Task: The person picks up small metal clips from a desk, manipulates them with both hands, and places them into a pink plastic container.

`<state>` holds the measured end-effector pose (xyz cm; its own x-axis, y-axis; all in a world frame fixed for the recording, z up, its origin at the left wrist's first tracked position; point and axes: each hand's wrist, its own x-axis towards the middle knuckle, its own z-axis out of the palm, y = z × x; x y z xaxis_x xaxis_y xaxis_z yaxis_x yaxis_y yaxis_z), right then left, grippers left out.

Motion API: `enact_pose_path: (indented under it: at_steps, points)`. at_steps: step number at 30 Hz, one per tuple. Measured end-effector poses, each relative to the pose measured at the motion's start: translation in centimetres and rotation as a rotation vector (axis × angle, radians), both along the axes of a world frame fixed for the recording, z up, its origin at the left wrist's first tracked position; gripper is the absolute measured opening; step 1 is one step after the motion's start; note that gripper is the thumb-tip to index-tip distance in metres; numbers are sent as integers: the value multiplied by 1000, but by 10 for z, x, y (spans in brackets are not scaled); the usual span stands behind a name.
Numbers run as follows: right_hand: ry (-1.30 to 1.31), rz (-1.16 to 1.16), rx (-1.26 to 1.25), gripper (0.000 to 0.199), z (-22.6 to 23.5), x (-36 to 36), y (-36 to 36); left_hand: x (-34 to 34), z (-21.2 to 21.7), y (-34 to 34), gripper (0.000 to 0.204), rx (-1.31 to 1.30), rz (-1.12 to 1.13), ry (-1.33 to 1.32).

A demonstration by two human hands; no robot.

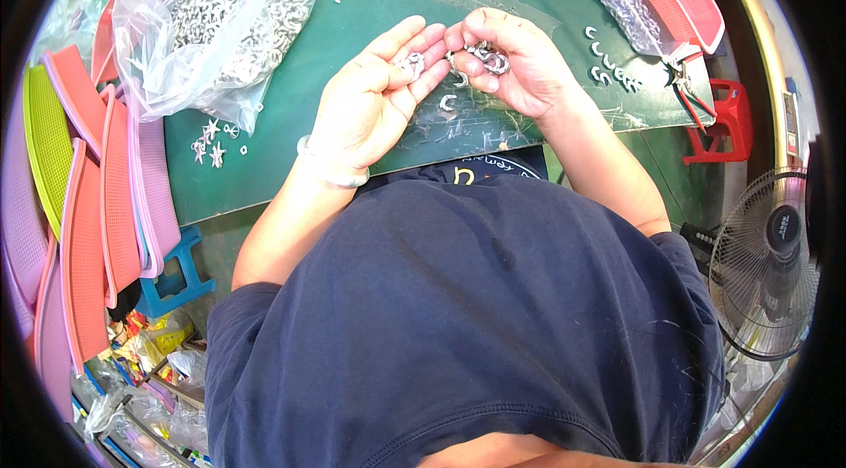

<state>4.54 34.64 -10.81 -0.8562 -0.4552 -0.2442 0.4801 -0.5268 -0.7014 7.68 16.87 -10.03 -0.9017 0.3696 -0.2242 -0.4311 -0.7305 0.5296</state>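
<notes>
My left hand (374, 93) lies palm up over the green table (352, 1), fingers spread, with a few small silvery metal pieces (412, 65) resting on the fingertips. A pale bangle circles that wrist. Just beside it, my right hand (515, 63) is curled around a cluster of small silver metal pieces (487, 56), its fingertips touching the left hand's. One loose curved piece (448, 101) lies on the table below the two hands.
A clear plastic bag (220, 18) of silver metal parts sits at the upper left, with star-shaped pieces (210, 137) beside it. Pink and green mesh trays (88, 195) stack along the left. A clear box in a pink tray (652, 1) and several hook pieces (608, 63) lie right. A fan (767, 265) stands lower right.
</notes>
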Motion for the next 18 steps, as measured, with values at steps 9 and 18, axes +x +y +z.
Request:
enact_pose_path:
  at_steps: [9, 18]
  points:
    - [805, 153, 686, 18, 7, 0, -10, -4, -10, -7, 53, 97, -67, -14]
    - [907, 147, 853, 16, 14, 0, -22, -4, -10, -14, 35, 218, -56, -80]
